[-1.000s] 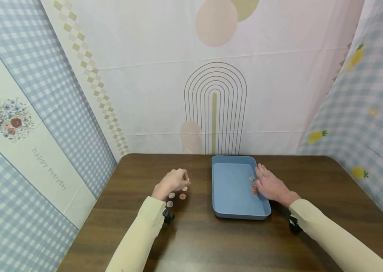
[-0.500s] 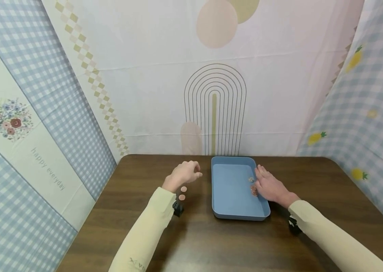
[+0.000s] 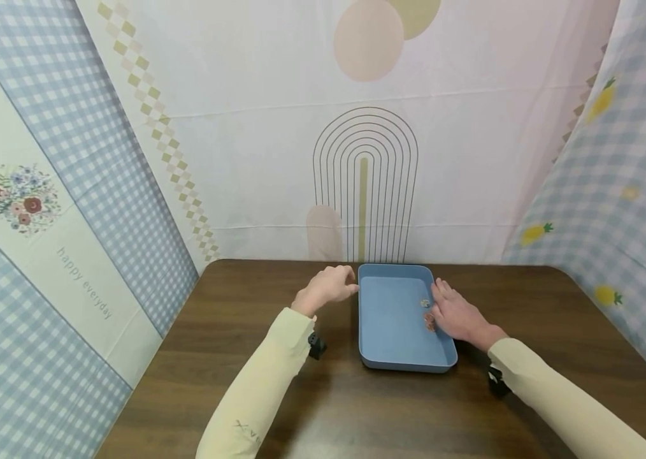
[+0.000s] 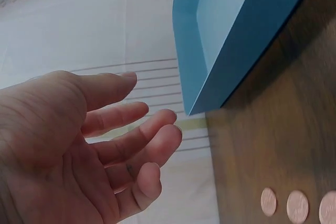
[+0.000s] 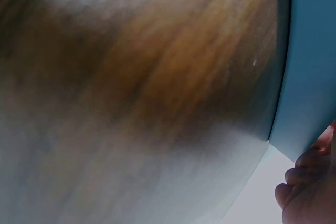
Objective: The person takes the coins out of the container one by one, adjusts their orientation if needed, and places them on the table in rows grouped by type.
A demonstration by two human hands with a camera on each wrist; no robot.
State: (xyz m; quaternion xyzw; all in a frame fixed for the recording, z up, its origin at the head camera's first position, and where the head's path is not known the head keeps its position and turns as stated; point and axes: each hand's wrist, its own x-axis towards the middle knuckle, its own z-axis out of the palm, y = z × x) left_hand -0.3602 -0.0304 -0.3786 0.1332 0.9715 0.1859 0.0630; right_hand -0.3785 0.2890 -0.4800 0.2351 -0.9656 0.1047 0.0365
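Note:
My left hand (image 3: pixel 331 284) hovers beside the left wall of a blue rectangular tray (image 3: pixel 397 338). In the left wrist view its fingers (image 4: pixel 157 145) are loosely bent, with nothing between them. My right hand (image 3: pixel 457 313) lies on the tray's right rim, fingers extended; only part of it shows in the right wrist view. Inside the tray, close to that hand, are a cluster of copper-coloured coins (image 3: pixel 429 322) and a silvery coin or coins (image 3: pixel 424 303). Copper-coloured coins (image 4: pixel 297 206) lie on the table in the left wrist view; my left arm hides them in the head view.
A brown wooden table (image 3: pixel 392 408) carries the tray near its far edge. Behind it hangs a pale patterned cloth (image 3: pixel 260 172). Checked cloths border the left and right sides.
My left hand has moved right and slightly away from me, from the loose coins to the tray's left side, its fingers loosening. My right hand and the tray have stayed put.

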